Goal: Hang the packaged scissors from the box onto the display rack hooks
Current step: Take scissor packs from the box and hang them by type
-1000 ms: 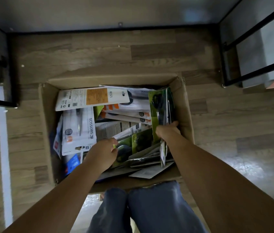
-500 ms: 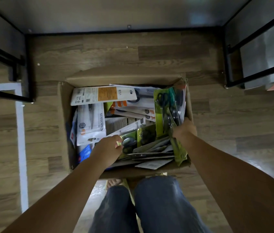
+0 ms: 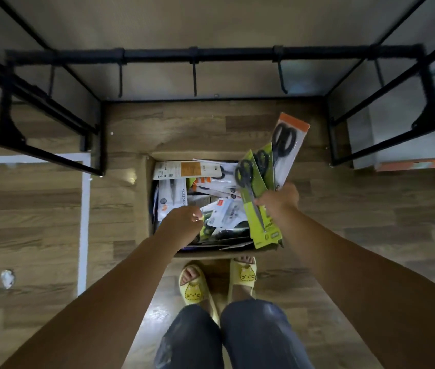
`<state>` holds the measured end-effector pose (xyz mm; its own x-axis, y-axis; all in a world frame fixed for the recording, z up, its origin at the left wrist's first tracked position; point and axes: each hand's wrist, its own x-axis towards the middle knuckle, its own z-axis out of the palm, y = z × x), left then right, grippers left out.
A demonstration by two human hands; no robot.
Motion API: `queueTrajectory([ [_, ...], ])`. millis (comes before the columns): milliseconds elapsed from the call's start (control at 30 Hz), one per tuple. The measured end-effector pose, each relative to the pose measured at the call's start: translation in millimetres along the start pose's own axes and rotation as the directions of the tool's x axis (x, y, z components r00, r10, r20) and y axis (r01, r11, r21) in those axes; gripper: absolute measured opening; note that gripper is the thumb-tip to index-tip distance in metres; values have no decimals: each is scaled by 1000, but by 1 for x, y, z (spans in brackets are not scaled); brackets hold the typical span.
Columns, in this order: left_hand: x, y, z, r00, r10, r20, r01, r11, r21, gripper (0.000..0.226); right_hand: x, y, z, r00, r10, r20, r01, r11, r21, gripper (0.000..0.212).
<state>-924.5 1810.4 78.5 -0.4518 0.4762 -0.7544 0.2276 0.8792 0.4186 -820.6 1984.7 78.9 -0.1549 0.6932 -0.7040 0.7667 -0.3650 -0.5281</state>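
Seen from above, the right hand (image 3: 277, 199) grips a fanned bunch of packaged scissors (image 3: 260, 187), green and orange cards, right of centre above the cardboard box (image 3: 141, 198) on the wooden floor. The left hand (image 3: 181, 222) reaches into the box, fingers curled; its grasp is unclear. Black rack hooks (image 3: 194, 75) cross the top.

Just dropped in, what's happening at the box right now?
A person stands over the cardboard box of packaged scissors. The right hand grips a fan of scissor packs lifted above the box. The left hand reaches among the packs inside. The rack hooks ahead look bare.
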Motion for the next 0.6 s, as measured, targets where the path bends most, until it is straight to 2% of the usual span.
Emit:
queueTrajectory([
  [67, -22, 15, -21, 999, 10, -31, -11, 1000, -26, 25, -32, -19, -11, 999, -36, 16, 35, 997, 76, 52],
  [167, -57, 36, -57, 996, 12, -88, -19, 996, -84, 23, -81, -47, -35, 997, -48, 56, 36, 980, 197, 31],
  [233, -83, 48, -82, 992, 12, -123, -25, 994, -109, 21, -114, -65, -51, 994, -81, 69, 59, 962, 268, 34],
  [400, -146, 66, -137, 978, 96, -183, -93, 995, 26, 26, -190, -115, -88, 960, -266, 92, 219, 911, 349, 41],
  [467, -169, 75, -159, 973, 118, -198, -112, 993, 41, 26, -214, -134, -102, 934, -336, 118, 270, 884, 381, 38],
  [600, -209, 87, -203, 980, 89, -180, -57, 983, 177, 38, -259, -175, -125, 861, -490, 137, 374, 792, 482, 44],
])
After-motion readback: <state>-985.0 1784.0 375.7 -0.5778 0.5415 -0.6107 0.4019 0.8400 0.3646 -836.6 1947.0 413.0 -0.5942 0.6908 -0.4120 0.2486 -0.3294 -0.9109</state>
